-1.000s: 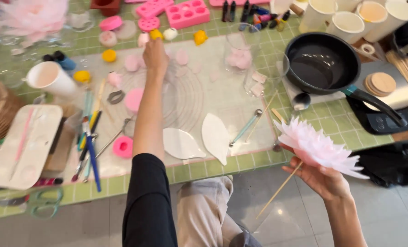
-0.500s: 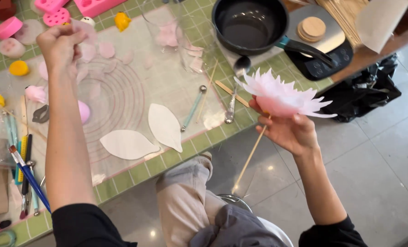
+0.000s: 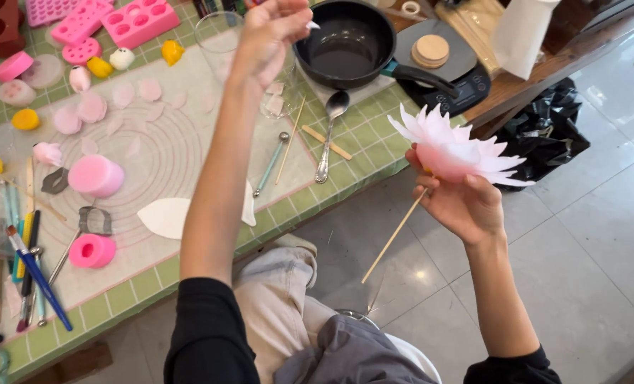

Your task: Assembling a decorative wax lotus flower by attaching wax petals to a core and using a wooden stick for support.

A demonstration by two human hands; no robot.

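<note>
In the head view, the right hand [image 3: 463, 203] at centre right was closed around a thin wooden stick [image 3: 394, 236] carrying a pink-white petal flower [image 3: 453, 148]. The left hand [image 3: 271, 28], at top centre, pinched a small white piece [image 3: 313, 25] above the black pan [image 3: 349, 44]. Its forearm hid part of the white leaf cutouts [image 3: 166, 216] on the green tiled table [image 3: 363, 135].

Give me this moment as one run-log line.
left hand: pinching small white piece by black pan | right hand: gripping pink-white flower on wooden stick, off table edge
</note>
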